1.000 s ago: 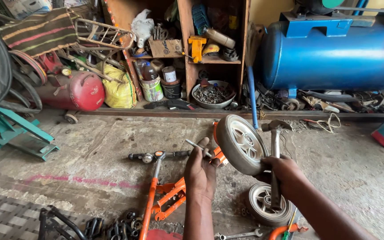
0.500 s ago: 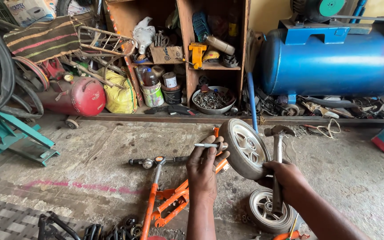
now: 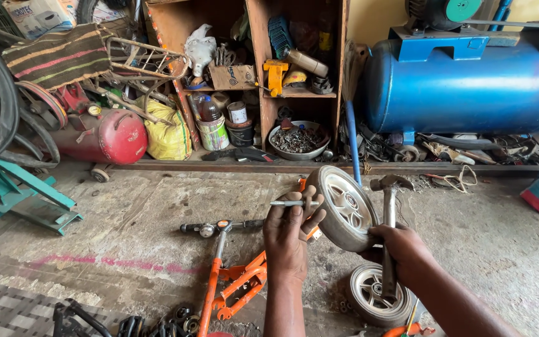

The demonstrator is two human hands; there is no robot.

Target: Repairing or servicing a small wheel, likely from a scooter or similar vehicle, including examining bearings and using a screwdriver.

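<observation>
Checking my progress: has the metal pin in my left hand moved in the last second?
Yes. Against the scooter handlebar on the floor, the pin has swung from slanted to level, slightly higher, in the left hand grip.

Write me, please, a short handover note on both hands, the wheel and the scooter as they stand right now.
Left hand: pinching a thin metal rod, level, beside the wheel.
Right hand: gripping the hammer head-up and steadying the wheel, tilted, off the floor.
Second wheel lies flat on the floor below the right hand.
Orange scooter lies on the floor under the left arm.
Done: both wheels are loose, off the scooter.
Left: the rod is not in the wheel's hub.
</observation>
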